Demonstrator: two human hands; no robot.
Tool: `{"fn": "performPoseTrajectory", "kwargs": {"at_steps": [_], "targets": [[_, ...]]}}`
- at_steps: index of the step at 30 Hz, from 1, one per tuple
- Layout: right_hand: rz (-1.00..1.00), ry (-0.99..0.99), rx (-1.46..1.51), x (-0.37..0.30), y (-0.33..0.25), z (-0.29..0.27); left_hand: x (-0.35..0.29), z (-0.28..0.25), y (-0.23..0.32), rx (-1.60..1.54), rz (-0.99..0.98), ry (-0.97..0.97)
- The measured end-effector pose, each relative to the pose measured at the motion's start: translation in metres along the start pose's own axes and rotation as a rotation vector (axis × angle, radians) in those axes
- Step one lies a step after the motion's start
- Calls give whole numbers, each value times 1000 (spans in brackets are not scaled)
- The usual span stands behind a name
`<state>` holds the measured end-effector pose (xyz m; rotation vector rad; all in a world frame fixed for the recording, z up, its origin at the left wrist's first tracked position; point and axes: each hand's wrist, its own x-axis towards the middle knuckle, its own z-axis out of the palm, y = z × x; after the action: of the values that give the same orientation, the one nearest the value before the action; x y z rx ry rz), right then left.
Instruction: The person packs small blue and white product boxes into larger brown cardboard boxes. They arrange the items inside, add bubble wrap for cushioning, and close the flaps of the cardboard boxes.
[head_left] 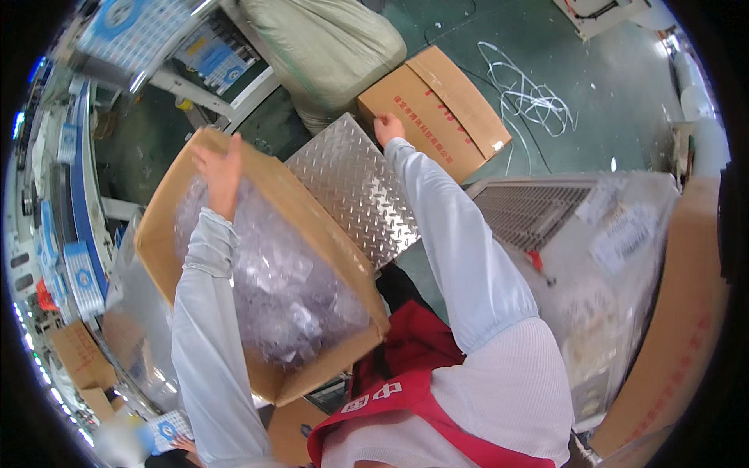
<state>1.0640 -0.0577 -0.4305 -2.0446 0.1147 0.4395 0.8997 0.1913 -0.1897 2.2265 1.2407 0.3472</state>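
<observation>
Nearest, a red vest with pale markings (406,390) over pale sleeves, at the lower edge. Next, an open cardboard carton (312,226), tilted, its mouth toward the wearer, filled with a clear plastic liner of small translucent pieces (273,281); it rests by the person's left side, above a shiny metal bin (133,312). Left hand (221,173): fingers laid flat on the carton's far upper rim, gripping the flap edge, not spread. Right hand (388,127): reaching well away from the open carton, fingertips curled on the near corner of a closed brown carton (437,109) on the green floor; how firmly it grips cannot be told. Step in hand, as judged: steadying the open carton while taking hold of the closed one; the next move likely calls for a firmer hold on that corner and keeping the tilted carton from spilling. Between the cartons, a diamond-pattern metal plate (351,187). Right, a wrapped grey machine with white labels (616,234) and a tall brown carton side with red print (679,335). Left, rows of blue-and-white packets (78,273) along a conveyor. Far, a pale sack (328,47), loose white strapping (530,97), blue-and-white printed sheets (211,51).
</observation>
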Motion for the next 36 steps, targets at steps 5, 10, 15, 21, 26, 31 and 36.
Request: {"fn": "performPoseTrajectory", "kwargs": {"at_steps": [5, 10, 15, 21, 26, 31, 36], "targets": [[254, -401, -671, 94, 100, -46, 38, 66, -23, -13, 89, -2], [427, -396, -760, 187, 180, -100, 48, 66, 38, -18, -34, -74], [440, -142, -795, 279, 242, -125, 57, 80, 77, 65, -204, -153], [345, 55, -874, 366, 254, -163, 61, 96, 98, 87, -403, -149], [372, 30, -944, 428, 268, -180, 50, 101, 77, 49, -414, 70], [574, -58, -773, 451, 366, -221, 84, 111, 69, 69, -506, -148], [524, -239, -1020, 433, 293, -203, 62, 112, 70, -43, -442, -46]]}}
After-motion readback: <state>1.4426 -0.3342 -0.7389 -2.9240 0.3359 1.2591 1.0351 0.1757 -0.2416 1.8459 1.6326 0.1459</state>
